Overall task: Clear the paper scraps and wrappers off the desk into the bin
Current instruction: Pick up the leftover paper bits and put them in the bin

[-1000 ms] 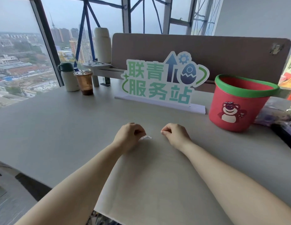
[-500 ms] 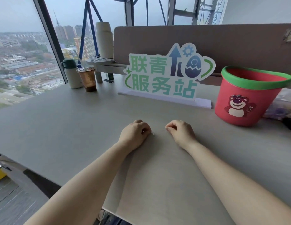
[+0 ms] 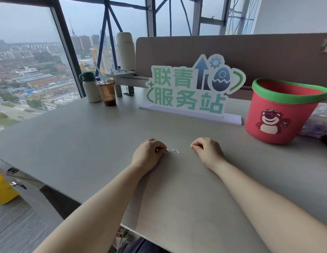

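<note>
Two bare hands rested on a pale table [image 3: 86, 136]. The left hand [image 3: 147, 155] was curled nearly closed, fingertips pinching one end of a small white paper scrap [image 3: 172, 151] that trailed onto the table between the hands. The right hand [image 3: 207, 149] was loosely fisted just beside it, holding nothing visible (whether it hid a scrap could not be told). A red bin with a green rim [image 3: 275, 114] stood well apart to the right. The step appeared to be picking up; next would likely call for lifting the scrap and carrying it across to the bin.
</note>
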Available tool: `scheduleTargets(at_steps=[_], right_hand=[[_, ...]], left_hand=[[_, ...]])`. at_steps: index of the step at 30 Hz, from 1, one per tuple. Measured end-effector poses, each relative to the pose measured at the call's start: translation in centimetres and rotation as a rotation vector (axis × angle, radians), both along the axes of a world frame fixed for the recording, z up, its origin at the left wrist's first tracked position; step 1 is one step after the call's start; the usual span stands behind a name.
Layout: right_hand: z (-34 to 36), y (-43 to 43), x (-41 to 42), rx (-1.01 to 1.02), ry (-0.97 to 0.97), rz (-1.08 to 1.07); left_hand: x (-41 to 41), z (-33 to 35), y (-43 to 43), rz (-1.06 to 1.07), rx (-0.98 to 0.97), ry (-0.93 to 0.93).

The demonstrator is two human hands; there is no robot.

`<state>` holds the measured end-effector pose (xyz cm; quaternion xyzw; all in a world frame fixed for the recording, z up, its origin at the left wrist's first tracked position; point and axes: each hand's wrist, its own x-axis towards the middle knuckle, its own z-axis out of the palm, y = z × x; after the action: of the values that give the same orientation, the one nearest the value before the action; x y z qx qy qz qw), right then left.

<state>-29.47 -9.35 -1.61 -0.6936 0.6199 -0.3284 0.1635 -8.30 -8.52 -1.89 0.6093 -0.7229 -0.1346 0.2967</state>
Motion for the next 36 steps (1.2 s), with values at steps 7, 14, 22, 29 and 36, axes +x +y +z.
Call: scheduleTargets(at_steps=[7, 14, 22, 29, 36], right_hand=[[0.3, -0.1, 2.5, -0.007, 0.046, 0.11], [0.5, -0.3, 4.0, -0.014, 0.141, 0.153], [0.4, -0.3, 4.4, -0.04, 0.261, 0.16], [0.4, -0.8, 3.4, -0.021, 0.135, 0.097], [0.3, -1.3, 1.4, -0.024, 0.112, 0.068]], left_hand=[[-0.3, 0.0, -0.3, -0.015, -0.004, -0.044], [-0.5, 0.1, -0.4, 0.005, -0.017, -0.046], [-0.6, 0.1, -0.2, -0.022, -0.059, -0.111], [-0.3, 0.0, -0.3, 0.082, -0.059, -0.048], [-0.3, -0.3, -0.9, 0.054, -0.035, -0.052]])
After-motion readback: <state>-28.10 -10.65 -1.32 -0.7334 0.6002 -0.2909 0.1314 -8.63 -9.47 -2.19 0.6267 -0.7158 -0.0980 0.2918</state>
